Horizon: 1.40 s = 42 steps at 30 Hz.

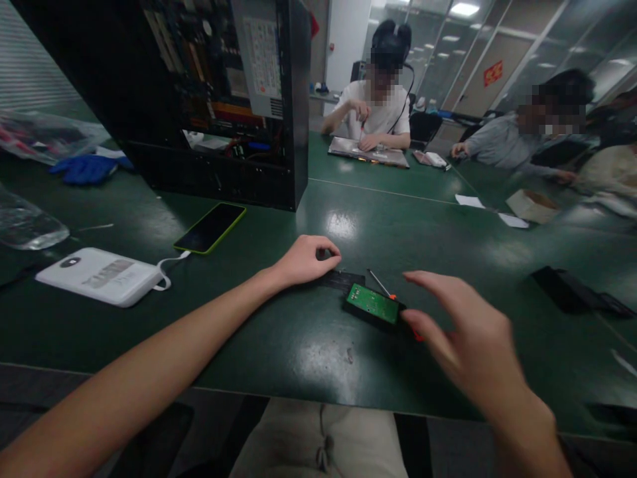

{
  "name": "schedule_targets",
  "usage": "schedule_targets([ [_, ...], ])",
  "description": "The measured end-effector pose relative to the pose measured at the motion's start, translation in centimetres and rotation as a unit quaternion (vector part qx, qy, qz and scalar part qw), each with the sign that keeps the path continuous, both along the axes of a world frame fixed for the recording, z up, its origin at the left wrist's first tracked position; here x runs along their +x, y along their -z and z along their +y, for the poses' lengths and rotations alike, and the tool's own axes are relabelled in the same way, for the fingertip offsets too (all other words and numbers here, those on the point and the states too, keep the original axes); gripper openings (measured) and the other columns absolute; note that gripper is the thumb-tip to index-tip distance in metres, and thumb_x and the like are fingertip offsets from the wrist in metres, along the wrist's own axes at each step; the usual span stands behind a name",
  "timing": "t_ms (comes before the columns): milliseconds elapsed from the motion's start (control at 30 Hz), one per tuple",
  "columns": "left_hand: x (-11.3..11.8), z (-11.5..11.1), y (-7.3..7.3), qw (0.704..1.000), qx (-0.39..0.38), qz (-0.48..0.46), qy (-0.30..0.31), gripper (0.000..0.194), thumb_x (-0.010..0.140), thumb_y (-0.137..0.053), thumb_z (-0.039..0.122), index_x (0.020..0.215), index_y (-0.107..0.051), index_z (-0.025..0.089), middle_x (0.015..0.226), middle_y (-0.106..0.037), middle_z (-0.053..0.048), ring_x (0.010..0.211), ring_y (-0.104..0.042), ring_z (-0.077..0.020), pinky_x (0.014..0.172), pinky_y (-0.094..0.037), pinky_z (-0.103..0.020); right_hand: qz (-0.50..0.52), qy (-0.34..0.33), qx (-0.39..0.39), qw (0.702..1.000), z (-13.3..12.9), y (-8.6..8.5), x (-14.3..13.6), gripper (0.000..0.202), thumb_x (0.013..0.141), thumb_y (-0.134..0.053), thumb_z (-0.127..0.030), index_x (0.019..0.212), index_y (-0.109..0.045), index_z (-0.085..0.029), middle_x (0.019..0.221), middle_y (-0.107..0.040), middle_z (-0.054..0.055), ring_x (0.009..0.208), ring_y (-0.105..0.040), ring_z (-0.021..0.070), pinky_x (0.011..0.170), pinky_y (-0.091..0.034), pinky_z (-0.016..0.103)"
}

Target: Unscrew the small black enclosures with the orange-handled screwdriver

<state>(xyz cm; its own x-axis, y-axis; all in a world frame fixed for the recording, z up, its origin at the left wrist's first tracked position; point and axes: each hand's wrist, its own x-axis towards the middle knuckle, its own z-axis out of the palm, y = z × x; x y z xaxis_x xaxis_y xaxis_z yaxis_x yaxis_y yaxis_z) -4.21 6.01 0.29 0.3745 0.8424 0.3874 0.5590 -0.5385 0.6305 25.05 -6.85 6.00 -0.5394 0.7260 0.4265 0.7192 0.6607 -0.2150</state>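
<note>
Just beyond the table's front edge, my left hand (307, 260) is closed in a pinch, its curled fingers resting at a flat black plastic cover (343, 280). Whatever its fingertips hold, if anything, is too small to make out. To the right of the cover sits a black case with a green circuit board (374, 304) facing up. Behind that case lies a screwdriver (381, 284), its thin metal shaft pointing away; its red and black handle is partly hidden. My right hand (460, 325) hovers beside the case, thumb and fingers wide apart, with nothing between them.
A large open computer case (293, 133) stands at the back left. Nearer are a phone (212, 228) and a white power bank (102, 275) with a cable. Blue gloves (87, 168) lie far left, a black object (567, 289) right. Other people work across the table.
</note>
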Motion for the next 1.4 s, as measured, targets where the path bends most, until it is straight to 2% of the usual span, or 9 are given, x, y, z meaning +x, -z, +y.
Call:
schedule_targets([
  [133, 0.0, 0.1, 0.3, 0.999, 0.037, 0.024, 0.021, 0.014, 0.092, -0.066, 0.022, 0.088, -0.079, 0.017, 0.090, -0.079, -0.006, 0.083, -0.070, -0.0201, 0.082, -0.053, -0.033, -0.039, -0.003, -0.024, 0.999, 2.3, 2.7, -3.9, 0.058, 0.100, -0.063, -0.042, 0.151, -0.045, -0.021, 0.147, -0.058, 0.017, 0.132, -0.057, 0.0346, 0.109, -0.052, 0.056],
  [300, -0.4, 0.5, 0.6, 0.995, 0.069, 0.055, 0.038, 0.015, 0.093, -0.064, 0.020, 0.089, -0.078, 0.017, 0.093, -0.078, -0.008, 0.088, -0.071, -0.0224, 0.087, -0.053, -0.036, -0.048, 0.031, -0.055, 0.997, 1.9, 4.9, -3.9, 0.054, 0.103, -0.057, -0.031, 0.153, -0.042, -0.018, 0.142, -0.061, 0.019, 0.127, -0.060, 0.0342, 0.104, -0.054, 0.058],
  [567, -0.6, 0.4, 0.7, 0.989, 0.087, 0.081, 0.089, 0.016, 0.096, -0.066, 0.027, 0.102, -0.078, 0.019, 0.099, -0.078, -0.007, 0.094, -0.071, -0.0226, 0.090, -0.052, -0.037, 0.057, 0.031, -0.054, 0.996, -0.1, 4.0, 0.1, 0.045, 0.101, -0.063, -0.034, 0.143, -0.053, -0.025, 0.131, -0.069, 0.011, 0.118, -0.066, 0.0255, 0.100, -0.057, 0.044],
  [733, -0.5, 0.5, 1.0, 0.978, 0.086, 0.134, 0.136, 0.020, 0.098, -0.067, 0.031, 0.110, -0.076, 0.019, 0.104, -0.077, -0.007, 0.096, -0.070, -0.0225, 0.088, -0.051, -0.036, 0.069, 0.217, 0.016, 0.974, 0.1, 2.3, 10.8, 0.052, 0.094, -0.068, -0.053, 0.137, -0.062, -0.024, 0.128, -0.073, 0.011, 0.113, -0.072, 0.0313, 0.099, -0.057, 0.049],
  [900, -0.3, 0.6, 1.3, 0.974, 0.096, 0.160, 0.130, 0.017, 0.098, -0.067, 0.029, 0.105, -0.078, 0.019, 0.100, -0.076, -0.007, 0.094, -0.070, -0.0230, 0.086, -0.051, -0.036, 0.037, 0.493, 0.045, 0.868, 0.5, 2.5, 26.3, 0.073, 0.078, -0.058, -0.079, 0.131, -0.068, -0.029, 0.120, -0.076, 0.012, 0.102, -0.074, 0.0396, 0.091, -0.056, 0.053],
  [967, -0.2, 0.6, 1.4, 0.973, 0.101, 0.167, 0.126, 0.016, 0.098, -0.067, 0.029, 0.103, -0.078, 0.019, 0.100, -0.076, -0.007, 0.095, -0.070, -0.0231, 0.086, -0.050, -0.036, 0.027, 0.528, 0.033, 0.848, 0.1, 3.2, 30.8, 0.074, 0.077, -0.056, -0.078, 0.127, -0.068, -0.025, 0.117, -0.076, 0.017, 0.105, -0.071, 0.0455, 0.089, -0.054, 0.057],
  [1067, -0.2, 0.6, 1.5, 0.971, 0.109, 0.176, 0.118, 0.016, 0.098, -0.067, 0.030, 0.104, -0.078, 0.020, 0.102, -0.076, -0.006, 0.095, -0.070, -0.0235, 0.085, -0.049, -0.036, 0.022, 0.553, 0.022, 0.833, -0.6, 4.9, 34.2, 0.072, 0.074, -0.055, -0.075, 0.121, -0.069, -0.022, 0.107, -0.076, 0.020, 0.102, -0.070, 0.0489, 0.084, -0.053, 0.058],
  [1233, -0.3, 0.8, 1.5, 0.969, 0.119, 0.191, 0.106, 0.015, 0.100, -0.064, 0.028, 0.099, -0.076, 0.020, 0.099, -0.075, -0.005, 0.095, -0.069, -0.0247, 0.083, -0.045, -0.037, 0.039, 0.554, 0.035, 0.831, -0.8, 7.2, 33.9, 0.061, 0.074, -0.057, -0.068, 0.104, -0.072, -0.017, 0.091, -0.073, 0.022, 0.094, -0.069, 0.0478, 0.079, -0.053, 0.058],
  [1400, 0.1, 0.3, 1.0, 0.966, 0.133, 0.185, 0.122, 0.016, 0.103, -0.062, 0.028, 0.098, -0.074, 0.020, 0.101, -0.076, -0.004, 0.097, -0.069, -0.0236, 0.087, -0.043, -0.037, 0.084, 0.488, 0.140, 0.857, -0.3, 6.3, 28.3, 0.061, 0.087, -0.055, -0.062, 0.115, -0.070, -0.010, 0.133, -0.062, 0.030, 0.134, -0.053, 0.0463, 0.114, -0.037, 0.062],
])
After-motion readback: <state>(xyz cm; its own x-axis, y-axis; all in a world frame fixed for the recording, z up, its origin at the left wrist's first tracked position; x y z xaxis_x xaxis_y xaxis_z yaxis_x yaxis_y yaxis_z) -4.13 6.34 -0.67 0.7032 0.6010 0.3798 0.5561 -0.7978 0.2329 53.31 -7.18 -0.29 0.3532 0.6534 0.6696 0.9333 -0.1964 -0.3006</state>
